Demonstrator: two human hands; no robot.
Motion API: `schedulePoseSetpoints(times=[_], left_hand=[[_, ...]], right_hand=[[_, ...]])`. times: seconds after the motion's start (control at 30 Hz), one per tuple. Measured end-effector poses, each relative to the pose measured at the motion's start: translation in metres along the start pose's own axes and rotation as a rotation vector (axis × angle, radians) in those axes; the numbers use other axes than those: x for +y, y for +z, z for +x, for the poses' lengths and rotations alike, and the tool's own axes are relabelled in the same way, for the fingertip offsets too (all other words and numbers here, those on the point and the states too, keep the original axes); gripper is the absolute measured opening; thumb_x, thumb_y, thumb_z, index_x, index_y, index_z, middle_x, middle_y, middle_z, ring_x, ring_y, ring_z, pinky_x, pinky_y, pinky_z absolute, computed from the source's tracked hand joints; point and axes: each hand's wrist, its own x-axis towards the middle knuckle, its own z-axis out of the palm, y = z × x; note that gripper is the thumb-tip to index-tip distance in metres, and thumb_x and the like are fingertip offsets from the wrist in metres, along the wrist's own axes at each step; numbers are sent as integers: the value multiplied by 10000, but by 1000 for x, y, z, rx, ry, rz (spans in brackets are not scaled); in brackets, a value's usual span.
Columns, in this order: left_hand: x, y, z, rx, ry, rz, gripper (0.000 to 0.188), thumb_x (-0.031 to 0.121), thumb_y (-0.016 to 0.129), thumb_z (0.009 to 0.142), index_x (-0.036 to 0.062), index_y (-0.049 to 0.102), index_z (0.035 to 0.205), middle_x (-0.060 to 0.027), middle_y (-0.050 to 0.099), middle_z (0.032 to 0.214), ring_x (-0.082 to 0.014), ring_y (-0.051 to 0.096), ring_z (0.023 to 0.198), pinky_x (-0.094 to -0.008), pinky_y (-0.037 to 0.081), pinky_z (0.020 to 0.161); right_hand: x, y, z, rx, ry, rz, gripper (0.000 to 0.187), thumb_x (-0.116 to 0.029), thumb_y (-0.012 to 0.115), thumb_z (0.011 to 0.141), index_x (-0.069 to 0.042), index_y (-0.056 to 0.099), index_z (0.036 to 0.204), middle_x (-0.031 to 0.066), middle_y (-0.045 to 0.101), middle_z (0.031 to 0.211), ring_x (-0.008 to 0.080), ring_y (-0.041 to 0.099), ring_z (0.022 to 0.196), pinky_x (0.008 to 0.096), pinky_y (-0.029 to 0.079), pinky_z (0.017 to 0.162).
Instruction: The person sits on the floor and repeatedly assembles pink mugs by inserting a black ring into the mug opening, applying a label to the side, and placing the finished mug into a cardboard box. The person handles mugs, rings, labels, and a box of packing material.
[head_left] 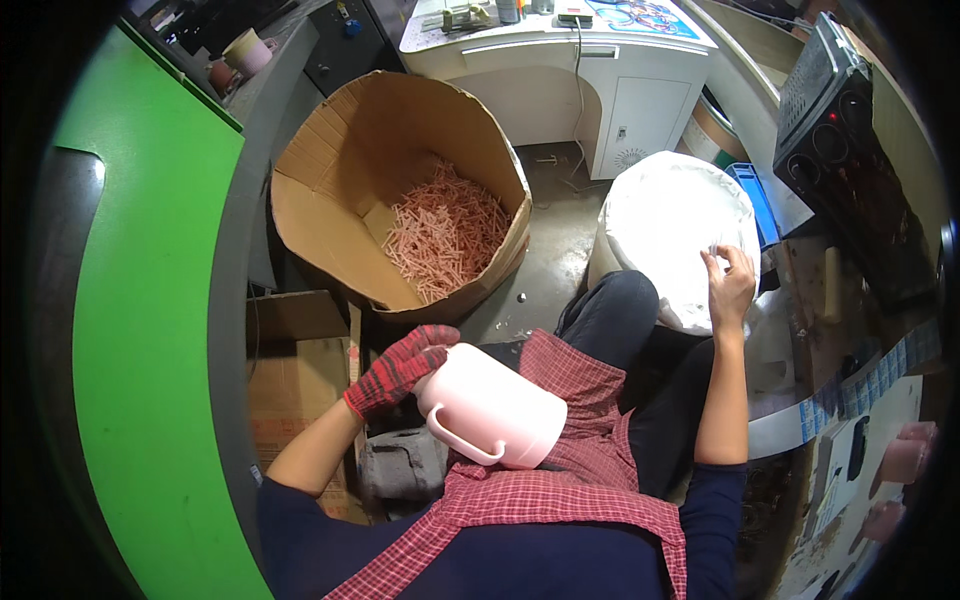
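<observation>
My left hand [400, 372], in a red and black knitted glove, is closed on one end of a pale pink plastic jug [505, 405]. The jug lies tilted across my lap on a red checked apron [570, 375], its looped handle toward me. My bare right hand [733, 285] is raised over the right side of a bin lined with a white plastic bag [665, 215]. Its thumb and forefinger are pinched together; a small pale or clear bit seems to show at the tips, too small to name.
A large open cardboard box [335, 210] holds many thin pink plastic pieces [450, 235]. A green panel [150, 300] stands at the left and a white desk [560, 65] at the back. On the right are a black speaker-like box [835, 150] and a strip of blue-and-white labels [850, 395].
</observation>
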Motion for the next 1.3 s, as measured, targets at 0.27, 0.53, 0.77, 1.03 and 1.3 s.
schedulePoseSetpoints(times=[0.27,0.53,0.77,1.03,1.3], left_hand=[[50,-57,13,409,639,1139,503,123,714,883,203,648,1374,-185,712,1105,-356,683,1015,-392,543,903],[77,-98,113,437,140,1534,690,281,623,984,391,311,1590,-184,690,910,-348,660,736,-491,518,702],[51,-122,132,439,173,1515,736,219,639,936,301,311,1590,-240,673,1134,-423,658,988,-498,523,856],[73,-75,100,669,733,1409,686,227,702,897,223,458,1538,-180,711,1004,-376,668,778,-488,546,750],[74,133,43,-36,1597,1254,530,220,674,857,291,629,1380,9,650,938,-238,669,903,-441,578,805]], right_hand=[[-26,-36,-36,-162,146,562,199,-60,779,870,37,657,746,133,737,930,196,714,888,299,514,784],[-21,-58,-88,-332,295,713,120,-66,739,907,52,721,891,64,721,905,102,634,840,250,487,755],[-21,-63,-119,-384,302,723,77,-28,735,898,46,733,917,70,722,985,118,646,866,255,504,796],[-34,-62,-121,-379,390,819,124,-52,721,927,45,727,1004,101,734,1055,137,668,956,275,520,870],[-96,-122,-96,-329,219,985,550,-102,524,1058,106,331,1529,181,732,1115,254,648,1197,348,475,1034]])
